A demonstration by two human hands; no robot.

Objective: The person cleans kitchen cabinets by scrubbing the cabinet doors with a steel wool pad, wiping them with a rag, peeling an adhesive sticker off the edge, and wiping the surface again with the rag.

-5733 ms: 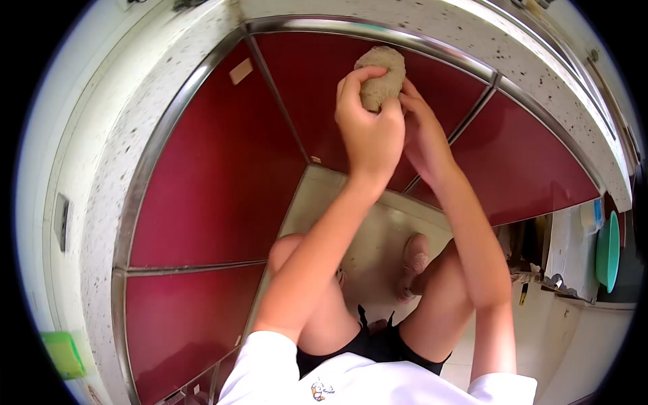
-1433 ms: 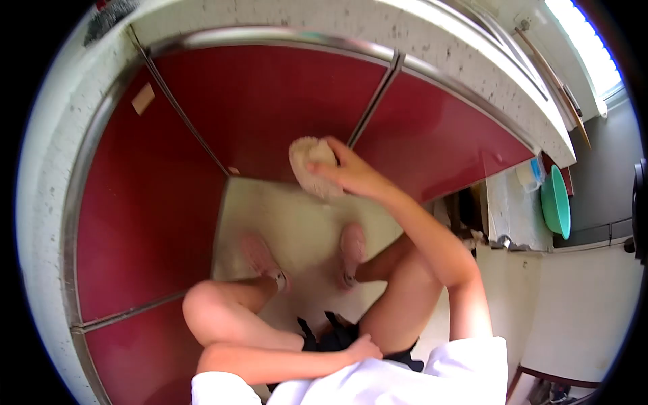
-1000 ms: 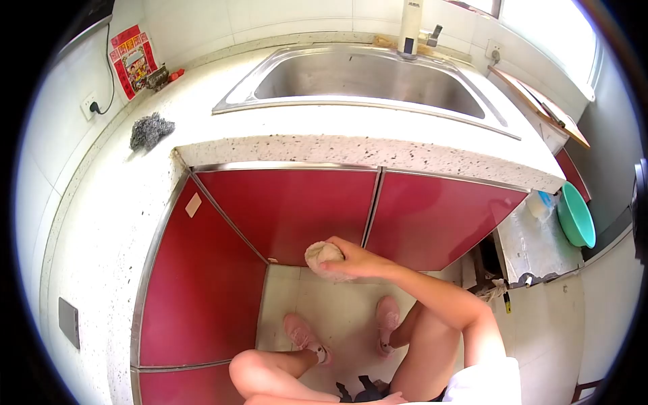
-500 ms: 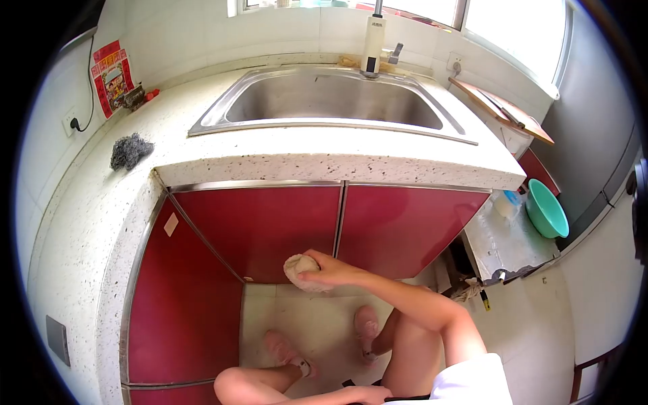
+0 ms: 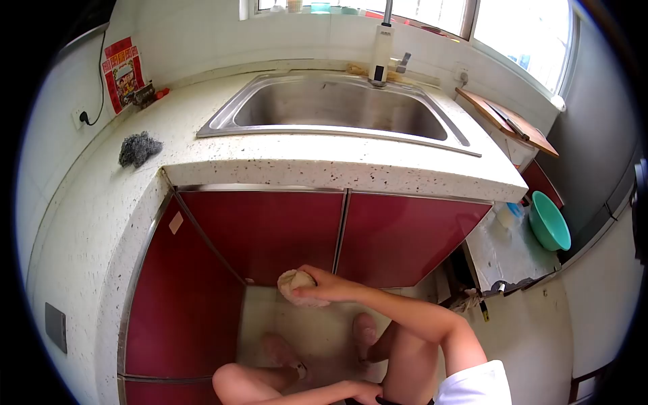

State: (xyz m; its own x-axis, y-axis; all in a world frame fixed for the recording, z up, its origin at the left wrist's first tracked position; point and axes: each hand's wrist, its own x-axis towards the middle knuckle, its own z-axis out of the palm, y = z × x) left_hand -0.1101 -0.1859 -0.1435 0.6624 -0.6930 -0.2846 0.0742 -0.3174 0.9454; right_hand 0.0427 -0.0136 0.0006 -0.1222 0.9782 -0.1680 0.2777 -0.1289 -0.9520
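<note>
My right hand [image 5: 326, 285] is closed around a bunched, cream-coloured cloth [image 5: 291, 282]. It holds the cloth in the air in front of the red cabinet doors [image 5: 270, 233], below the counter. Whether the cloth touches a door is hard to make out. Low in the view, my left hand [image 5: 366, 392] lies by my right thigh, its fingers mostly hidden. Beneath the held cloth, my feet in pink shoes [image 5: 279, 351] are on the pale floor.
Above the doors juts the speckled counter edge [image 5: 337, 174], with a steel sink [image 5: 466, 145] set in it. A dark scouring pad [image 5: 139, 148] lies on the left. On the right are a green basin [image 5: 548, 221], a lidded container [image 5: 509, 215] and a board [image 5: 493, 111].
The view has tilted up slightly, so the counter and sink sit a bit lower. My right hand still grips the cloth, nearly in place. My left hand has barely shifted.
</note>
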